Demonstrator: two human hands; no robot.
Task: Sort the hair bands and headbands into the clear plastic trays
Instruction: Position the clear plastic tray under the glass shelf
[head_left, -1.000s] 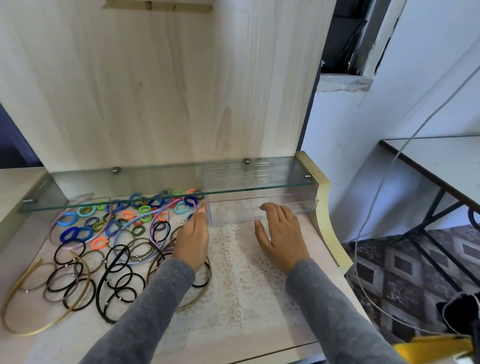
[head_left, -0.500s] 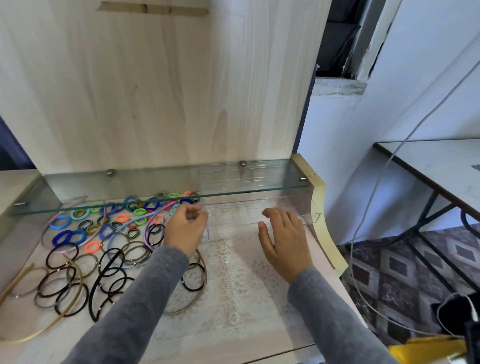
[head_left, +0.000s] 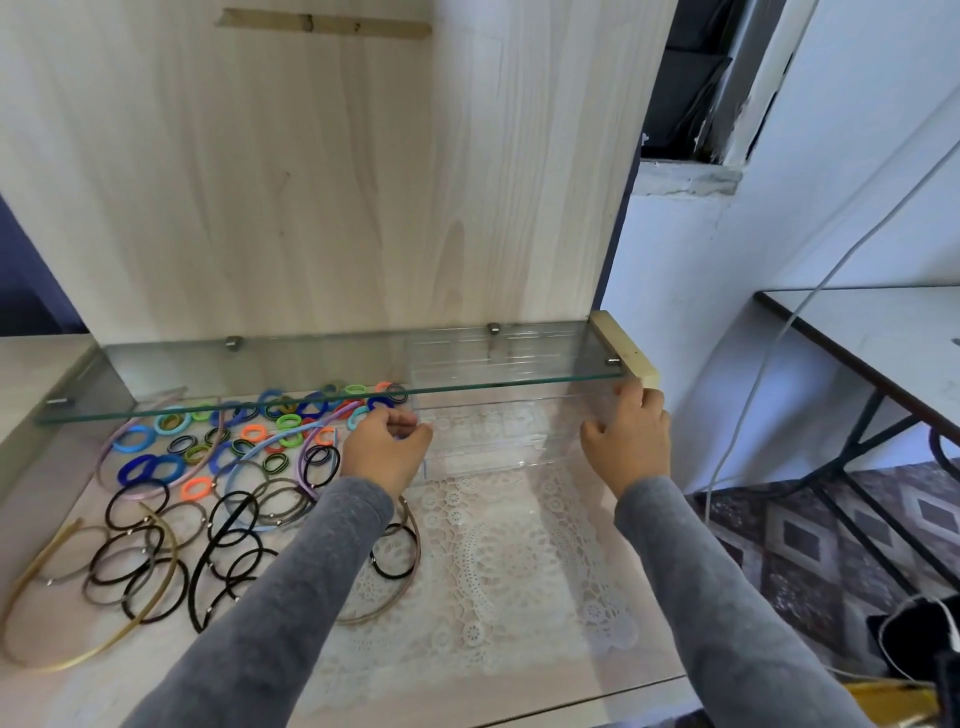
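Far left on the tabletop lies a thin gold headband (head_left: 78, 639), springy but stiff enough to lift by its arc, and beside it the black hair bands (head_left: 156, 561) in a loose tangle: soft, light, likely to drag neighbours along if hooked carelessly. Behind them the coloured hair bands (head_left: 249, 431) spread out under the glass shelf (head_left: 311, 384). Now the left hand (head_left: 384, 452), fingers curled and thumb pinching the left end wall of the clear plastic tray (head_left: 498, 441), which sits on the lace mat (head_left: 509, 561) tucked under the shelf's right half, empty as far as can be seen. It looks rigid, light, slick and probably brittle at the thin walls, so a hold at both ends suits it. And there's the right hand (head_left: 628, 447), thumb and curled fingers closed on the tray's right end, close under the shelf edge
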